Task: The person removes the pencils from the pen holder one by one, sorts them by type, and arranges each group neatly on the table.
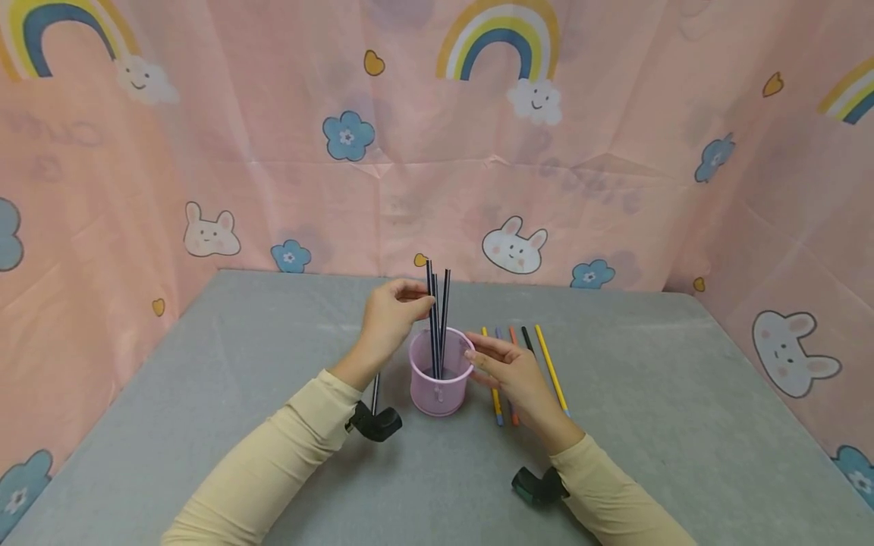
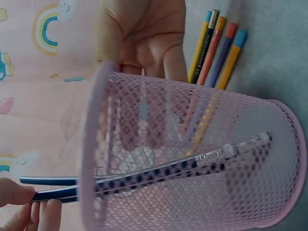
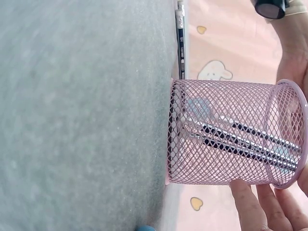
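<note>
A pink mesh pencil cup (image 1: 438, 400) stands upright on the table with several dark blue-and-white striped pencils (image 1: 445, 303) leaning inside it, eraser ends down. My left hand (image 1: 391, 317) is above the cup's left rim, pinching a striped pencil (image 2: 62, 194) near its upper end between thumb and fingers. On the other side, my right hand (image 1: 514, 377) holds the cup, its thumb near the rim and its fingers (image 3: 248, 204) along the mesh wall. In the right wrist view, striped pencils (image 3: 181, 45) with white erasers lie on the table beyond the cup.
Several coloured pencils, among them a yellow one (image 1: 551, 368), lie side by side on the grey table (image 1: 683, 425), right of the cup and partly behind my right hand. A pink patterned cloth (image 1: 423, 189) hangs behind the table and along both sides.
</note>
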Demonstrator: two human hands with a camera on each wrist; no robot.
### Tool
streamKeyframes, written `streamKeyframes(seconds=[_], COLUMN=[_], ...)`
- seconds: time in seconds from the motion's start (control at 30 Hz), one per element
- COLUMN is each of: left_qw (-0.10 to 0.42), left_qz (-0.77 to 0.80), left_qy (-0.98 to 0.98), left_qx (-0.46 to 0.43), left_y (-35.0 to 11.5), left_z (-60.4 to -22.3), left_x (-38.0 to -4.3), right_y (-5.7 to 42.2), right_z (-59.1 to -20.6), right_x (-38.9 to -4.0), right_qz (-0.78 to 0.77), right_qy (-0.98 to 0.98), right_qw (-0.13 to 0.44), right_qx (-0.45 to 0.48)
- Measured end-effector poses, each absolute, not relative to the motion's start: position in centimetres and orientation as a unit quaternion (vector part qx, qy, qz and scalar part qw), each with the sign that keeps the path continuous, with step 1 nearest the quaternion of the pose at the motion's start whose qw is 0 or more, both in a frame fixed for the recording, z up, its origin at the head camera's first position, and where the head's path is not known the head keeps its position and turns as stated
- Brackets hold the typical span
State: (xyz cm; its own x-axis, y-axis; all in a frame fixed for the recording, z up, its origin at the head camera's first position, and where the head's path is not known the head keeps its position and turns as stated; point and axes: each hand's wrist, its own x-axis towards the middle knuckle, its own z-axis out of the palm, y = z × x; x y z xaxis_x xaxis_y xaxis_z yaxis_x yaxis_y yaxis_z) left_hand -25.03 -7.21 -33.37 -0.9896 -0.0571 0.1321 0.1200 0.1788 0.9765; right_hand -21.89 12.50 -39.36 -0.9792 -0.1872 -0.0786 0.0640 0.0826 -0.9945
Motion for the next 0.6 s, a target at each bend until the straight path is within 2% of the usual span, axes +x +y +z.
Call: streamKeyframes(seconds=[0.33, 0.6], left_qw=[0.072, 0.093], left_qz=[-0.651, -0.671], left_qy=[-0.755, -0.734], left_qx=[-0.035, -0.058], left_y=[-7.8, -8.4], left_z=[-30.9, -29.2], left_x=[-24.9, -24.4], right_y=[12.4, 12.4], right_z=[-39.5, -39.4], right_x=[-22.0, -22.0], right_qz=[-0.680, -0.680], right_qy=[0.726, 0.725], right_qw=[0.096, 0.094], right_qx=[-0.045, -0.044])
